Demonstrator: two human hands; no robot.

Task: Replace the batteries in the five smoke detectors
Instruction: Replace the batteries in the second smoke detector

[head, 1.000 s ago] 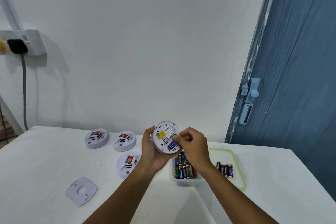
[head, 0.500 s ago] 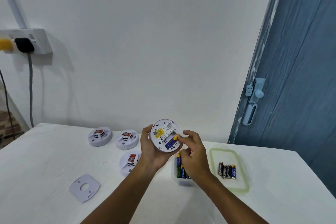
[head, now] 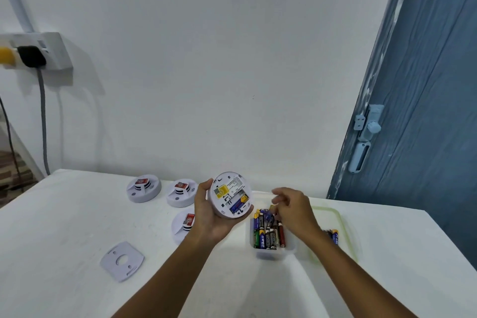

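My left hand holds a round white smoke detector upright, its back facing me, with a yellow label and one blue battery in the open compartment. My right hand hovers over a clear tub of batteries, fingers loosely apart; I cannot see anything in it. Three more white smoke detectors lie on the table: one at the back left, one beside it, and one partly hidden behind my left wrist. A grey mounting plate lies in front of them.
A clear green-rimmed lid at the right holds several batteries, partly hidden by my right forearm. A wall socket with plugs and hanging cables is at the left. A blue door stands at the right.
My right hand has left the detector's battery compartment and moved right, over the battery tub. The left hand keeps holding the detector. The camera has shifted slightly.
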